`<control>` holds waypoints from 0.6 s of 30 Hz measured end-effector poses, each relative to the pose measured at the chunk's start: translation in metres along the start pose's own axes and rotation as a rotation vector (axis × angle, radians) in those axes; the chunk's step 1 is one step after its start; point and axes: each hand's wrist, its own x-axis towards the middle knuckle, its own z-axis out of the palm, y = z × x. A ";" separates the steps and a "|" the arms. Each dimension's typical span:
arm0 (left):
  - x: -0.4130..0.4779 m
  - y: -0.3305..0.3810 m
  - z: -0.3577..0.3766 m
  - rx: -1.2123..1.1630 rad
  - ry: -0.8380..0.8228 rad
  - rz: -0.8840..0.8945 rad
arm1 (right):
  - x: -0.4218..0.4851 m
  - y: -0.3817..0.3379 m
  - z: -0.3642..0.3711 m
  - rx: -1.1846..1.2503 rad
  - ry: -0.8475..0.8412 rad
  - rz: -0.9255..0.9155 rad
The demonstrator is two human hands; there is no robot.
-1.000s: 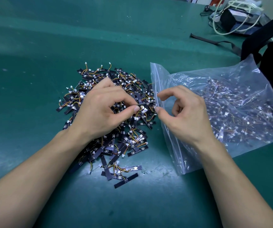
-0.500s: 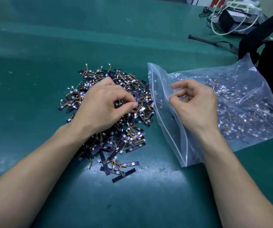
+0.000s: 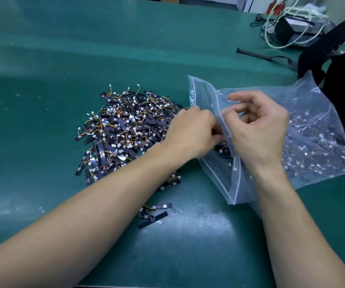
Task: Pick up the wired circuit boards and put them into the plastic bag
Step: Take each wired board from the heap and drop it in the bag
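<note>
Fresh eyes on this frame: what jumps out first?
The dark pile of wired circuit boards with orange wires, mid-table on the green mat. Right of it lies the clear plastic bag, already holding many boards, mouth toward the pile. At that mouth the right hand pinches the rim while the left hand reaches in, fingertips hidden.

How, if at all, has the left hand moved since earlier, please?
Yes: the left hand moved right, off the black wired circuit-board pile to the clear plastic bag.
</note>
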 end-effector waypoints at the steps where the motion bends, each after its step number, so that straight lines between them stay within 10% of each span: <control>1: 0.002 0.005 0.004 0.004 0.008 -0.014 | 0.000 0.000 0.000 0.002 0.010 -0.005; 18: -0.053 -0.081 -0.056 0.024 0.139 -0.015 | -0.012 0.012 0.014 -0.337 -0.290 -0.082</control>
